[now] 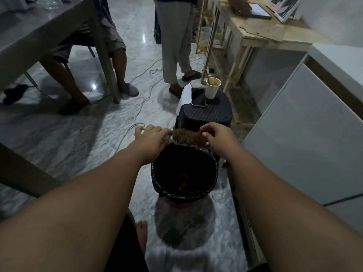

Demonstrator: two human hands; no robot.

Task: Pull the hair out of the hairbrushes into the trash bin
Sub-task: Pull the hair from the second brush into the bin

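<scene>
A hairbrush (188,137) matted with brown hair is held level over the far rim of the trash bin (155,179), bristles up. My left hand (152,137) grips the brush's handle end at the left. My right hand (217,135) pinches the clump of hair at the brush's right end. The bin is round, lined with a black bag, and a few brown tufts of hair (182,178) lie at its bottom.
A dark plastic stool (206,114) just beyond the bin carries a phone (198,97), a paper cup (212,88) and a white sheet. White cabinets (306,134) stand at the right, a grey table (39,30) at the left. Two persons' legs and a white cable (141,107) are ahead.
</scene>
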